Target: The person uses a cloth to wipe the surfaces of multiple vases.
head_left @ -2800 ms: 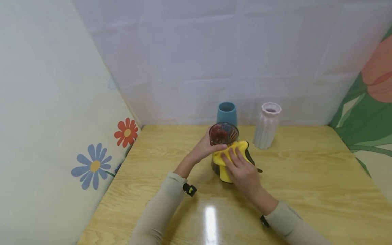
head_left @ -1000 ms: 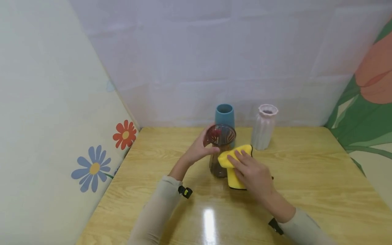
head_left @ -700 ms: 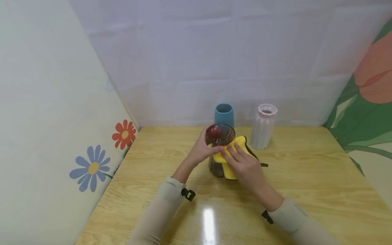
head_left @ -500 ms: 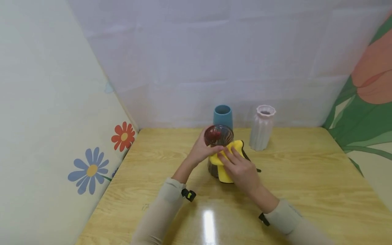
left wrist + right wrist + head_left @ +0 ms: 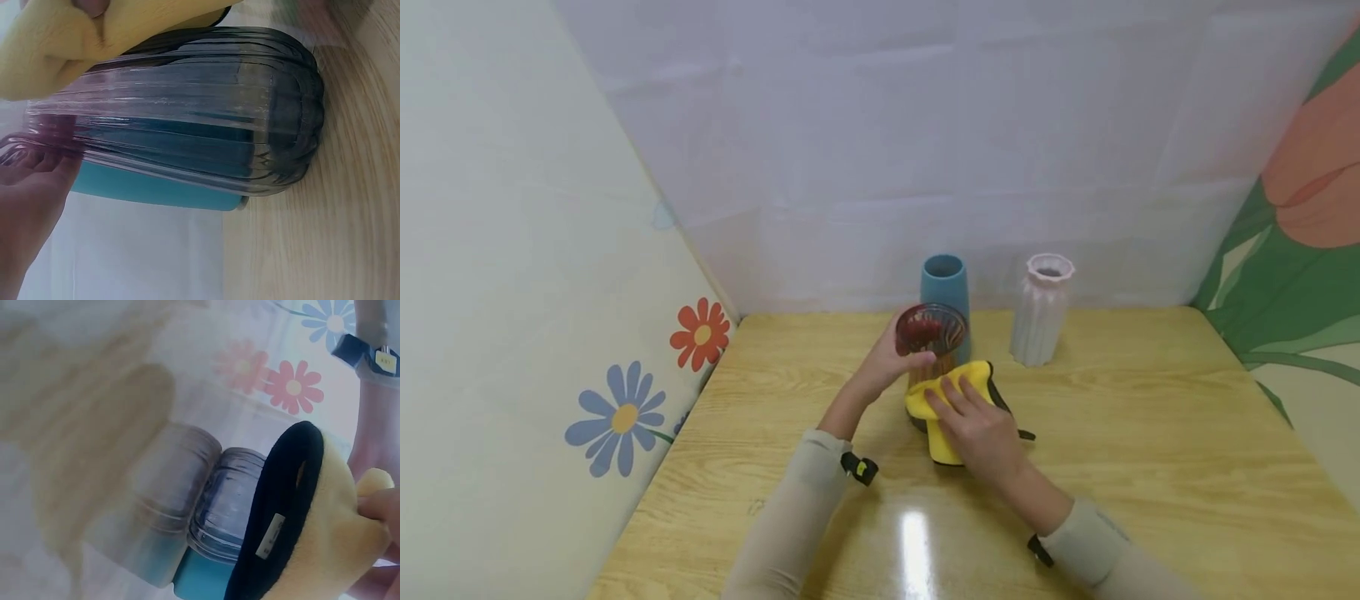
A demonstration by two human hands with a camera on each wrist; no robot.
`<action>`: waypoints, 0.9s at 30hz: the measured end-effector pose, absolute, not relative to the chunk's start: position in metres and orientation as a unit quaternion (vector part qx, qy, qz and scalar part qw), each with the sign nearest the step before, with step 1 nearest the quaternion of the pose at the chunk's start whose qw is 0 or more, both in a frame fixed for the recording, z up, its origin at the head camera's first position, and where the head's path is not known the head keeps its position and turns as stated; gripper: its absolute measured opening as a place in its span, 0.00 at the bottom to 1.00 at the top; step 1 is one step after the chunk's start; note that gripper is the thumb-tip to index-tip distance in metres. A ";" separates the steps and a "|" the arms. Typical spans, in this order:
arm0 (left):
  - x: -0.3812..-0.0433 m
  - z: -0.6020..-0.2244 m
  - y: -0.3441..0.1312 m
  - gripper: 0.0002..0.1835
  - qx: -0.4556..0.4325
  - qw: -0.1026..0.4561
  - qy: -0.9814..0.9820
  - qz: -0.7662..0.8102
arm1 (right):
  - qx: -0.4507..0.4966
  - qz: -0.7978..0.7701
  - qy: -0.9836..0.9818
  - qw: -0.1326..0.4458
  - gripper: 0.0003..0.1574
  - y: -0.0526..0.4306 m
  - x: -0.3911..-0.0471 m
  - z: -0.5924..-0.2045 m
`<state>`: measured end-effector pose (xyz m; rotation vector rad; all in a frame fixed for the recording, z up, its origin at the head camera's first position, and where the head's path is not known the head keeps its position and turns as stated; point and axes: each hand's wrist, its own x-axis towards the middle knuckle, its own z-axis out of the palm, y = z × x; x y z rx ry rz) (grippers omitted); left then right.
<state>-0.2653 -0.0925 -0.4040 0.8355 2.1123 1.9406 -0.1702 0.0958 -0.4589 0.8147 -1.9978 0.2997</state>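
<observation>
A tall ribbed vase of tinted clear glass [image 5: 951,329] stands on the table. My left hand [image 5: 880,367] grips it just under the flared rim, thumb in front, the other fingers behind and partly seen through the glass. With my right hand [image 5: 985,433] I hold a folded yellow cloth [image 5: 946,446] with black edging against the vase's front, over its lower half. In the left wrist view the cloth [image 5: 50,50] lies along the upper side of the glass [image 5: 187,125]. The right wrist view shows the cloth's dark trim and a small white label [image 5: 270,536].
A blue vase [image 5: 943,287] stands close behind the glass one. Farther right is a pale pink-white fluted vase [image 5: 1041,325]. The wooden table [image 5: 1150,433] ends at a white-draped back wall, with flower-painted walls at both sides.
The cloth was apart from the vase, to its right, a second ago. My right hand brought it back onto the glass, then slid it downward. My left hand keeps its hold near the rim.
</observation>
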 end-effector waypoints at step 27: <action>-0.281 -0.400 -0.111 0.68 0.331 0.188 0.650 0.658 | 0.323 0.143 -0.889 0.292 0.23 0.098 -0.146 -0.449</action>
